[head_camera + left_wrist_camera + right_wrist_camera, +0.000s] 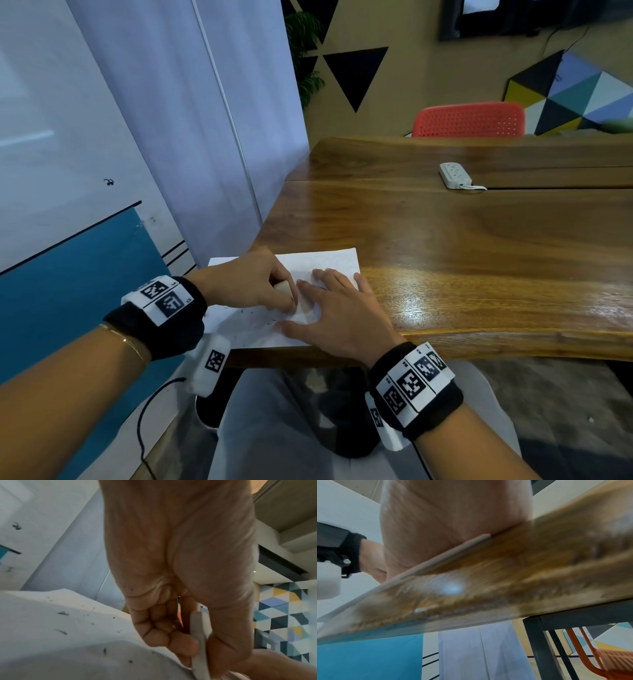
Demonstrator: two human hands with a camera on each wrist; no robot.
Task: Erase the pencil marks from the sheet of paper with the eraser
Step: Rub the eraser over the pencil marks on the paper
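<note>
A wooden table (479,240) fills the right, bare toward its far power strip (455,174). At its near-left corner lies the sheet of paper (246,325), white, flecked with dark crumbs. The right hand (342,311) presses flat, fingers spread; the left hand (246,284) pinches the pale eraser (283,287) against it.

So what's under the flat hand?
The right hand lies flat on the sheet of paper, which sits on the wooden table. Any pencil marks beneath that hand are covered.
</note>
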